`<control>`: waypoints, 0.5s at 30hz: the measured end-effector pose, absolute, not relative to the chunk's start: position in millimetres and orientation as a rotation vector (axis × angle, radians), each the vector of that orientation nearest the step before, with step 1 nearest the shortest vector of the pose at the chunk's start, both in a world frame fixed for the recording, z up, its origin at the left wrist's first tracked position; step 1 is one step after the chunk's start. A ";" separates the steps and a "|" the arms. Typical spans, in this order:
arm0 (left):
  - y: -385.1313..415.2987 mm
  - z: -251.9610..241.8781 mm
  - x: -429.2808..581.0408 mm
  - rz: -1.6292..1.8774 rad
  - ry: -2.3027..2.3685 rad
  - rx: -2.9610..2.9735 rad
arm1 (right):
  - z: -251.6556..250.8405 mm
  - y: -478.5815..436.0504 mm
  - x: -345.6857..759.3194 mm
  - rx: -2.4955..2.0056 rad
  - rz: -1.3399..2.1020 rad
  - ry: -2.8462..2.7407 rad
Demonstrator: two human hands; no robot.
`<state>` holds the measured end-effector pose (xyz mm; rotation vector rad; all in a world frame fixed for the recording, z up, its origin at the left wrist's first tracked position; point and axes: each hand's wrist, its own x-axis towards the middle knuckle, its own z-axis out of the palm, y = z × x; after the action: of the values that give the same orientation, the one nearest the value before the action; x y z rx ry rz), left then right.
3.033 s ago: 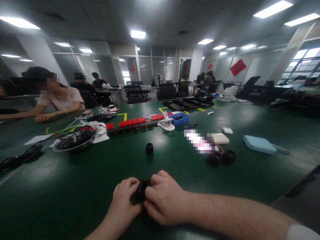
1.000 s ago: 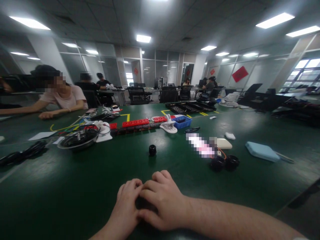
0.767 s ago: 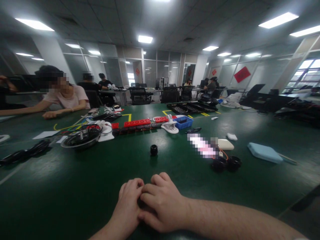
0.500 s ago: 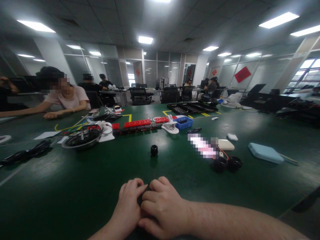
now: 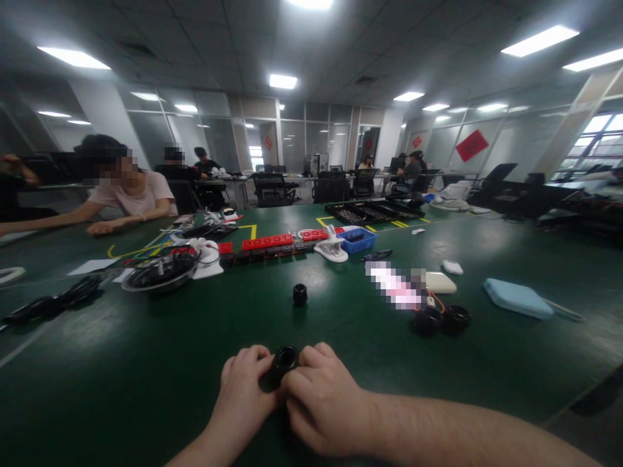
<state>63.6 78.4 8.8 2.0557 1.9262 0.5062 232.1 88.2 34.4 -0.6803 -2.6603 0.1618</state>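
Left hand (image 5: 244, 384) and right hand (image 5: 325, 397) gripping a black hollow cylinder (image 5: 283, 359), lower part hidden

Held round part (image 5: 285, 359) black; small cylinder (image 5: 300, 295) black; tabletop (image 5: 160, 357) dark green; tape (image 5: 254, 231) yellow; bin (image 5: 361, 242) blue; case (image 5: 518, 298) pale blue.

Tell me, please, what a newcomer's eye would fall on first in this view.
Probably the round black part at the bottom centre, held between the left hand and the right hand, its dark opening showing. Next might come the bright red strip across the middle of the green table, with the blue basket farther right. The light-blue case also stands out, lying at the right.
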 end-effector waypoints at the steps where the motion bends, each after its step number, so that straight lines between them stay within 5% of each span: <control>1: 79.3 8.2 62.2 0.511 1.935 2.066 | 34.1 89.3 232.6 -0.709 0.176 -2.648; 15: 82.9 4.0 56.8 0.511 1.940 2.098 | 37.0 92.8 234.1 -0.920 0.394 -2.523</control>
<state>56.8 82.9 4.0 2.0981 1.9395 0.5107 234.1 92.8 37.0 -0.9205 -2.5234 0.3938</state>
